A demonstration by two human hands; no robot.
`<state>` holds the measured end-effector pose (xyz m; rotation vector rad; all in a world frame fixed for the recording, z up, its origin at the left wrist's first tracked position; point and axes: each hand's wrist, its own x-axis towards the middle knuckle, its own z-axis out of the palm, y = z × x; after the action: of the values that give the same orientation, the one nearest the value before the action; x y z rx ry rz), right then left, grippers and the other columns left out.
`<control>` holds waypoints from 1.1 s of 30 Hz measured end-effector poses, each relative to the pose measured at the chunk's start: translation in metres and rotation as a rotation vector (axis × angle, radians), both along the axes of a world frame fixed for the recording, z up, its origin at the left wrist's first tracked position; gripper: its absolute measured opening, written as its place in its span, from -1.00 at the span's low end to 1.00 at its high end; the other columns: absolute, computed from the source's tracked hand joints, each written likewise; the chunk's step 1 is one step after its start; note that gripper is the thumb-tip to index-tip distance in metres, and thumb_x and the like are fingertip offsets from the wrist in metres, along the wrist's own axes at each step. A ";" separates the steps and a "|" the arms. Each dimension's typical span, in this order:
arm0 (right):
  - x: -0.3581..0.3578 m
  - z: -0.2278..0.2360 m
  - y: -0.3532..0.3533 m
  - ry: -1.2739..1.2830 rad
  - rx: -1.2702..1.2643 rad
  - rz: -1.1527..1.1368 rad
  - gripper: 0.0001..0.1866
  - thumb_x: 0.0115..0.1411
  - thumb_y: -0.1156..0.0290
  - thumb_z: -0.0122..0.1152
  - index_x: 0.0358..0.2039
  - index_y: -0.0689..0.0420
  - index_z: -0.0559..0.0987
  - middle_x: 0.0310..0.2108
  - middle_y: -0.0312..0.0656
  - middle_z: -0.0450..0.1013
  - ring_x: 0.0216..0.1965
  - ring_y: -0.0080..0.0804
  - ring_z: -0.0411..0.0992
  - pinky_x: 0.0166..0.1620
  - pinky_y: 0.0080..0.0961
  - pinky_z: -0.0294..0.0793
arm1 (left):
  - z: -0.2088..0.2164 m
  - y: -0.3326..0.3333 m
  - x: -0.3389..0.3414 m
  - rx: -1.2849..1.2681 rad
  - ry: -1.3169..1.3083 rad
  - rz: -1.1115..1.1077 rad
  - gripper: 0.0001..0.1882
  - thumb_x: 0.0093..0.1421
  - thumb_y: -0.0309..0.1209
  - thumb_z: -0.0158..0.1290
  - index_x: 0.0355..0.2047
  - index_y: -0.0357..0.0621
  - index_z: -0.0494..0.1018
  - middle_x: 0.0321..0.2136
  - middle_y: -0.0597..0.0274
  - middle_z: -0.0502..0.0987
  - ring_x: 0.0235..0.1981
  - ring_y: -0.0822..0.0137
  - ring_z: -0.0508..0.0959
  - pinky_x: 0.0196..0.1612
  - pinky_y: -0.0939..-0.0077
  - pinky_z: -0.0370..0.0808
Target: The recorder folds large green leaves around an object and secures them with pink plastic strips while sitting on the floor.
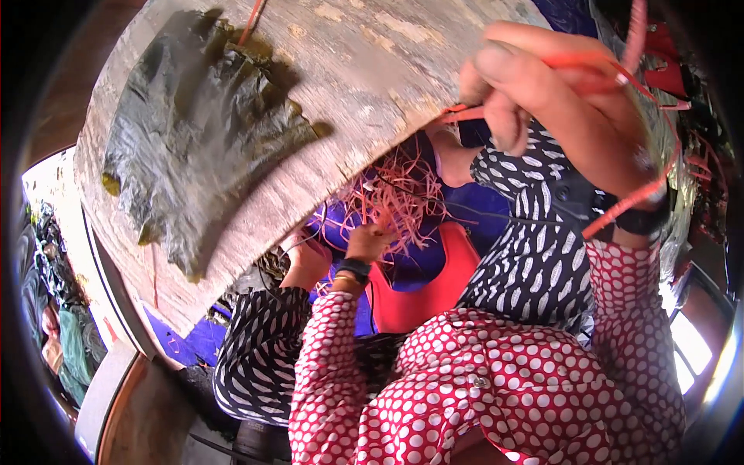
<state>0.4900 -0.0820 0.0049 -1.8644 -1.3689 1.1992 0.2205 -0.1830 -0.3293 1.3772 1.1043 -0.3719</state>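
Observation:
Raised at the upper right, my right hand (554,97) pinches a thin red-orange strip (465,115). One part of the strip runs to the edge of the wooden board, and another loops down past my wrist. My left hand (370,242) is lower, beyond the board's edge, with its fingers curled closed beside a tangled heap of pinkish-red strips (395,198). Whatever its fingers hold is too small to make out. On the worn wooden board (372,70) lies a dark, wrinkled, shiny sheet-like bundle (198,139) with olive-brown edges, apart from both hands.
A red plastic piece (426,302) sits between my legs on blue sheeting (178,341). Dark cords (488,213) cross near the heap. Dark and green plastic bags (74,341) lie at the far left. Another red strip (249,22) extends over the board's top.

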 end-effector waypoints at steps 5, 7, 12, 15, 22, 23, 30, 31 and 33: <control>0.034 -0.011 -0.007 0.224 0.127 0.299 -0.64 0.32 0.30 -0.12 -0.44 0.32 0.49 -0.71 -0.23 0.41 -0.69 -0.63 0.37 -0.60 -0.65 0.39 | 0.076 0.040 -0.039 0.138 -0.057 -0.015 -0.58 0.01 -0.50 0.18 -0.13 -0.26 0.30 -0.51 0.25 0.49 -0.52 0.48 0.43 -0.46 0.53 0.41; 0.023 -0.004 -0.015 0.286 -0.054 0.116 -0.65 0.31 0.29 -0.07 -0.49 0.27 0.49 -0.71 -0.26 0.40 -0.70 -0.63 0.35 -0.61 -0.69 0.36 | 0.113 0.047 -0.066 0.133 -0.122 0.071 -0.62 0.06 -0.53 0.11 -0.08 -0.29 0.39 -0.41 0.19 0.56 -0.43 0.45 0.51 -0.39 0.58 0.44; 0.030 -0.024 -0.017 0.182 0.115 0.222 -0.63 0.28 0.25 -0.05 -0.51 0.28 0.52 -0.70 -0.23 0.43 -0.72 -0.57 0.37 -0.62 -0.65 0.36 | 0.203 0.053 -0.094 0.194 -0.119 0.262 -0.85 0.12 -0.59 -0.03 -0.32 -0.42 0.47 -0.45 0.19 0.57 -0.42 0.46 0.54 -0.33 0.60 0.46; 0.037 -0.031 -0.021 0.264 0.136 0.233 -0.63 0.25 0.27 -0.06 -0.51 0.30 0.52 -0.71 -0.19 0.45 -0.71 -0.54 0.39 -0.61 -0.63 0.38 | 0.217 0.053 -0.101 0.175 -0.087 0.392 -0.88 0.12 -0.59 -0.06 -0.37 -0.40 0.45 -0.46 0.23 0.55 -0.43 0.46 0.53 -0.34 0.61 0.44; 0.039 -0.029 -0.024 0.204 0.305 0.276 -0.61 0.25 0.28 -0.09 -0.55 0.29 0.54 -0.71 -0.17 0.47 -0.69 -0.49 0.43 -0.60 -0.59 0.42 | 0.252 0.044 -0.091 0.152 -0.106 0.398 -0.86 0.09 -0.49 -0.01 -0.38 -0.33 0.45 -0.49 0.27 0.50 -0.48 0.50 0.45 -0.41 0.62 0.34; 0.042 -0.031 -0.026 0.204 0.312 0.266 -0.61 0.25 0.28 -0.09 -0.55 0.29 0.54 -0.71 -0.17 0.47 -0.69 -0.49 0.43 -0.60 -0.59 0.42 | 0.265 0.045 -0.087 0.157 -0.106 0.387 -0.86 0.09 -0.49 -0.01 -0.38 -0.33 0.45 -0.49 0.27 0.50 -0.48 0.50 0.45 -0.41 0.62 0.34; 0.044 -0.061 -0.019 0.173 0.439 0.343 -0.67 0.22 0.32 -0.04 -0.53 0.29 0.54 -0.70 -0.16 0.47 -0.67 -0.52 0.44 -0.60 -0.59 0.40 | 0.351 0.037 -0.130 0.349 -0.412 0.717 -0.73 0.06 -0.36 0.05 -0.30 -0.32 0.40 -0.38 0.15 0.50 -0.37 0.30 0.52 -0.25 0.47 0.45; 0.046 -0.066 -0.019 0.192 0.500 0.381 -0.68 0.21 0.33 -0.03 -0.52 0.30 0.54 -0.69 -0.15 0.47 -0.66 -0.53 0.44 -0.60 -0.59 0.39 | 0.358 0.033 -0.131 0.425 -0.446 0.827 -0.70 0.04 -0.35 0.09 -0.31 -0.35 0.39 -0.42 0.19 0.47 -0.35 0.28 0.52 -0.22 0.40 0.48; 0.046 -0.056 -0.024 0.203 0.454 0.347 -0.68 0.22 0.34 -0.04 -0.50 0.31 0.55 -0.67 -0.15 0.48 -0.67 -0.52 0.44 -0.61 -0.60 0.40 | 0.366 0.044 -0.164 0.296 -0.612 0.634 -0.59 0.03 -0.34 0.13 -0.16 -0.36 0.37 -0.22 0.01 0.46 -0.18 0.14 0.49 -0.11 0.23 0.45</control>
<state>0.5358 -0.1057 -0.0512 -1.1956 -1.7196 1.0831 0.0561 -0.1394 0.0362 1.1874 1.0242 0.6561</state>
